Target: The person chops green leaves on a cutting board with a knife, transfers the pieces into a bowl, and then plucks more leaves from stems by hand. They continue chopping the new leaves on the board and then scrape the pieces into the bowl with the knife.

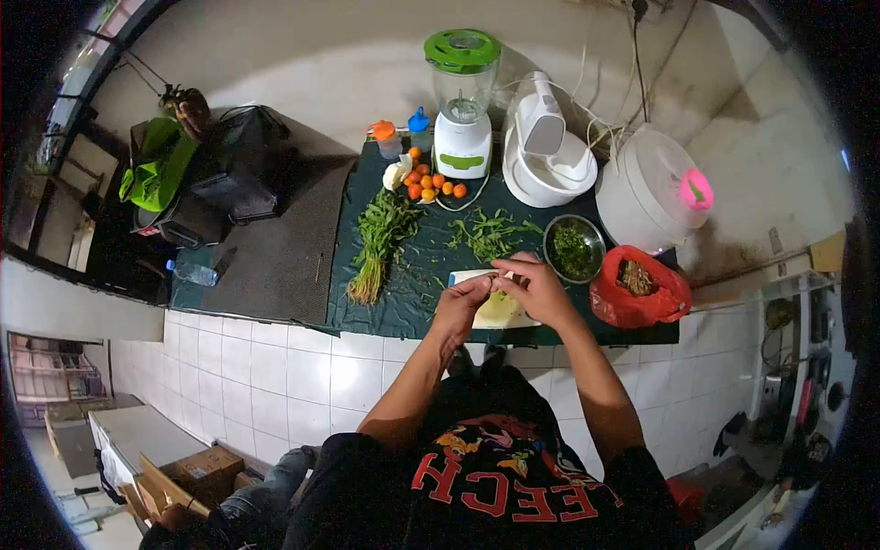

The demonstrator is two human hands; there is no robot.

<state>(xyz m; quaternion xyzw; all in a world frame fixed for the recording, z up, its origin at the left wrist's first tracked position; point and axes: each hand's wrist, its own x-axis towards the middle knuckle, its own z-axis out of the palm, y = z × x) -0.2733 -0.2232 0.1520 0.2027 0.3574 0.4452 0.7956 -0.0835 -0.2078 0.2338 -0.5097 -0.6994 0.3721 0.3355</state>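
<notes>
Both hands meet over a pale cutting board (pixel 502 315) near the front edge of the table. My left hand (pixel 466 301) is closed, its fingertips pinched on something too small to make out. My right hand (pixel 539 291) reaches in from the other side, with thumb and finger pinched at the same spot. Loose green leaves (pixel 490 236) lie just behind the board. To the right is a metal bowl (pixel 575 249) of cut greens. Left of the hands lies a bundle of leafy greens (pixel 378 243) with its roots toward me.
A blender (pixel 463 115), white stand mixer (pixel 550 151) and white lidded container (pixel 646 191) line the back. Tomatoes (pixel 426 188) sit before the blender. A red plastic bag (pixel 632 298) is at right, a plastic bottle (pixel 192 272) at left. Another person's jeans-clad leg (pixel 275 486) shows lower left.
</notes>
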